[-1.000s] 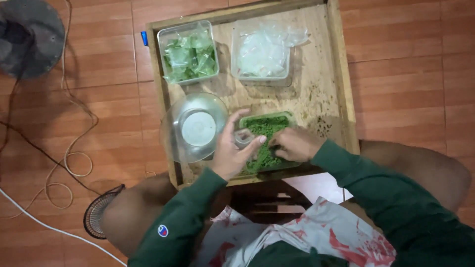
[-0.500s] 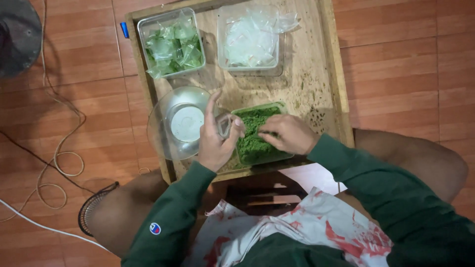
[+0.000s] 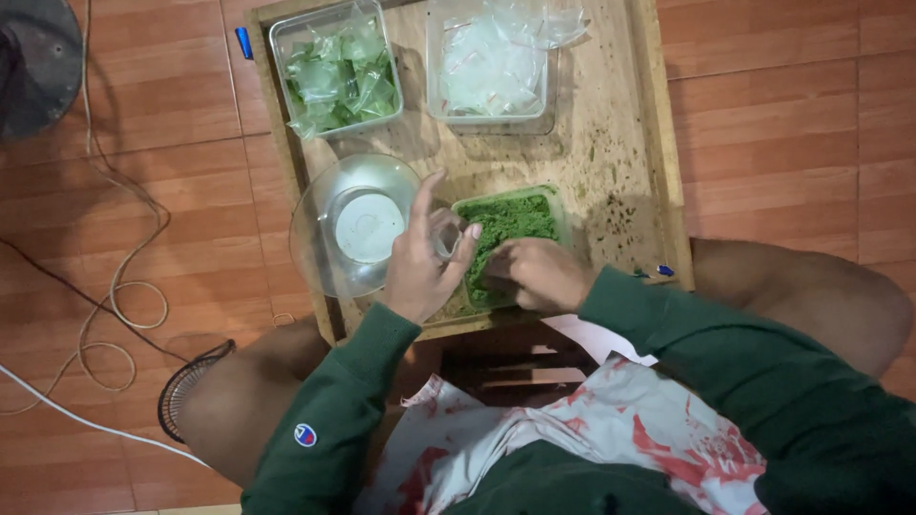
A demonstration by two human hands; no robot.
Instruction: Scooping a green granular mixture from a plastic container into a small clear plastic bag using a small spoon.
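My left hand (image 3: 420,262) holds a small clear plastic bag (image 3: 445,234) open beside a green tub of chopped green herb (image 3: 506,221). My right hand (image 3: 539,274) rests in the near end of that tub, fingers pinched in the herb. Both sit on a low wooden tray table (image 3: 620,162). A round glass scale with a white middle (image 3: 355,225) lies just left of my left hand.
At the tray's far side stand a clear box of filled green bags (image 3: 336,69) and a clear box of empty bags (image 3: 491,67). A blue lighter (image 3: 244,42) lies off the tray's left corner. Cables (image 3: 114,286) run over the red tile floor; a fan base (image 3: 38,62) is top left.
My view has shifted slightly. My left hand has lifted the small bag nearer the tub while my right hand stays in the herb.
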